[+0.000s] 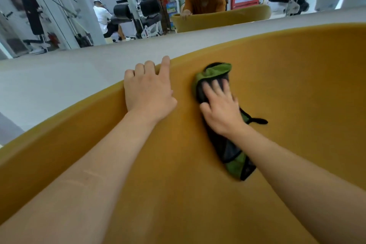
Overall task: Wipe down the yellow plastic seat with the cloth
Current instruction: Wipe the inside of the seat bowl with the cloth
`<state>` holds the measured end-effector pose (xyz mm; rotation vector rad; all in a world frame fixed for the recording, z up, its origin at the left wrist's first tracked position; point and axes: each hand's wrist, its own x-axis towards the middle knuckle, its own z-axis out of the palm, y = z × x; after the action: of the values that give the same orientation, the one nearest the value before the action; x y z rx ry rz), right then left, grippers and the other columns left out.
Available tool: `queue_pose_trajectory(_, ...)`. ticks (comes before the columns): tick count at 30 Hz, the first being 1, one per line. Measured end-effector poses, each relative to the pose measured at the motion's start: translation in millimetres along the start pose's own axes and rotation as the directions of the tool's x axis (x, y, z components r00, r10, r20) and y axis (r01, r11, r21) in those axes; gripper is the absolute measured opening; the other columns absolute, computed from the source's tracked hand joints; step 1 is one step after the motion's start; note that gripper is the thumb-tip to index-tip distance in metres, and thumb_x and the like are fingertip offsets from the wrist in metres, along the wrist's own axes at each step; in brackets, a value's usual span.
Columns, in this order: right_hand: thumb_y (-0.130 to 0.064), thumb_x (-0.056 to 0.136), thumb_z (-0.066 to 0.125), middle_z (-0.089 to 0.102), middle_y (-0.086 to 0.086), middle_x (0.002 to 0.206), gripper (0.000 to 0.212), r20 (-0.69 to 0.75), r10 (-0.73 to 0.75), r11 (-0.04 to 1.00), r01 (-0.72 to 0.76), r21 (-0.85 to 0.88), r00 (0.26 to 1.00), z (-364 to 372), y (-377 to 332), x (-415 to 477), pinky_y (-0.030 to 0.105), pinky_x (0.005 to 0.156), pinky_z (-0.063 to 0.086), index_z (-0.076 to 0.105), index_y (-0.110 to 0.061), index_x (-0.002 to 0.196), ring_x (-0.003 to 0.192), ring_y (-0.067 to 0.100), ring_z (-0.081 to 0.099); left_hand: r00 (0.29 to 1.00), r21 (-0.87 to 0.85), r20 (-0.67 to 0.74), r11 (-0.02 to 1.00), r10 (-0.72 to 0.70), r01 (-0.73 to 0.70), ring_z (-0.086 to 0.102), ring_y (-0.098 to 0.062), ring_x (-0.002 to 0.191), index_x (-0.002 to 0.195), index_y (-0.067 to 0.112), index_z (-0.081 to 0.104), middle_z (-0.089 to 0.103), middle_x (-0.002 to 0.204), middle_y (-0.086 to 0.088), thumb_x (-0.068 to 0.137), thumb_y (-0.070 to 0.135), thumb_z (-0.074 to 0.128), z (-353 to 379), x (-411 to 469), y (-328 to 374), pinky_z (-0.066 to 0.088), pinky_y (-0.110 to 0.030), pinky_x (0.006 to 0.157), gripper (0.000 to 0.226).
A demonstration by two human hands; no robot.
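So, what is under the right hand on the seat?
Under the right hand lies the green and black cloth, pressed onto the yellow seat. The cloth sticks out beyond the hand at both ends. The seat surface beneath it is covered and cannot be seen.

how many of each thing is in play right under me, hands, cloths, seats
hands: 2, the left hand hooked over the rim and the right hand pressing flat on the cloth
cloth: 1, green and black
yellow seat: 1
total: 4
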<state>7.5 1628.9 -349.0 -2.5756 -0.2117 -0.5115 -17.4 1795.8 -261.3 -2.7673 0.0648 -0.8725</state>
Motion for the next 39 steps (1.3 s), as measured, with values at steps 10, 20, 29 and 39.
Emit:
queue_pose_trajectory(10, -0.029, 0.088, 0.042, 0.013, 0.006, 0.160, 0.069, 0.075, -0.150, 0.988, 0.152, -0.033, 0.986, 30, -74, -67, 0.056, 0.117, -0.004, 0.014, -0.026, 0.152, 0.147, 0.035, -0.010, 0.998, -0.044, 0.029, 0.998, -0.049, 0.051, 0.042, -0.035, 0.117, 0.145, 0.023, 0.021, 0.047, 0.129, -0.014, 0.073, 0.039, 0.059, -7, -1, 11, 0.029, -0.046, 0.099, 0.084)
queue_pose_trajectory(20, -0.037, 0.097, 0.035, 0.004, 0.008, 0.162, 0.065, 0.030, 0.359, 0.842, -0.310, -0.440, 0.933, -54, 155, -13, 0.054, 0.117, 0.006, 0.003, -0.026, 0.153, 0.147, 0.034, -0.006, 0.992, 0.015, 0.076, 0.995, -0.102, 0.101, 0.004, -0.025, 0.147, 0.152, 0.015, -0.005, 0.005, 0.160, -0.008, 0.086, 0.035, 0.054, -1, -3, 36, 0.003, -0.056, 0.116, 0.091)
queue_pose_trajectory(29, -0.022, 0.102, 0.025, 0.003, 0.012, 0.161, 0.051, 0.168, -0.171, 0.941, 0.212, -0.264, 0.971, -9, 58, -13, 0.057, 0.115, -0.008, 0.015, -0.038, 0.149, 0.144, 0.043, -0.013, 0.977, 0.025, 0.157, 0.990, -0.142, 0.140, 0.002, -0.038, 0.145, 0.151, 0.014, -0.004, 0.005, 0.159, -0.012, 0.077, 0.037, 0.066, 3, 34, 106, 0.001, -0.061, 0.116, 0.105)
queue_pose_trajectory(39, -0.021, 0.099, 0.027, 0.008, 0.010, 0.161, 0.054, 0.001, 0.141, 0.849, -0.121, -0.514, 0.990, -86, 180, 9, 0.058, 0.116, -0.002, 0.015, -0.033, 0.151, 0.147, 0.037, -0.006, 0.992, 0.013, 0.062, 0.994, -0.106, 0.106, -0.006, -0.033, 0.147, 0.153, 0.015, -0.006, -0.002, 0.161, -0.011, 0.081, 0.037, 0.065, 15, 31, 112, -0.003, -0.052, 0.118, 0.104)
